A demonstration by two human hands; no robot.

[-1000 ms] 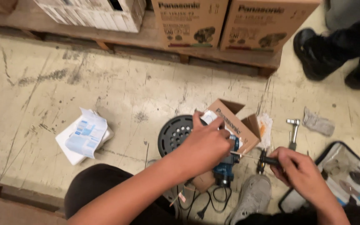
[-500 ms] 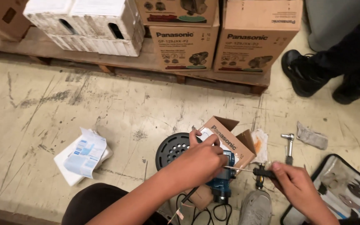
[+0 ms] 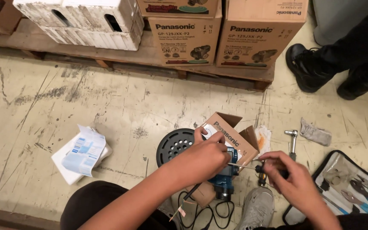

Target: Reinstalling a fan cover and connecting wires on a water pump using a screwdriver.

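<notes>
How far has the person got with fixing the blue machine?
Already out: the small cardboard box is open and the tool case is unzipped. In hand: the left hand steadies the blue machine while the right hand pushes a screwdriver into it. Left: the round black cover lies off, on the floor.

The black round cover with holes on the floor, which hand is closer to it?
Left. The left hand rests beside the black round cover, about touching its edge. The right hand is farther off, past the small open box, gripping a screwdriver.
</notes>
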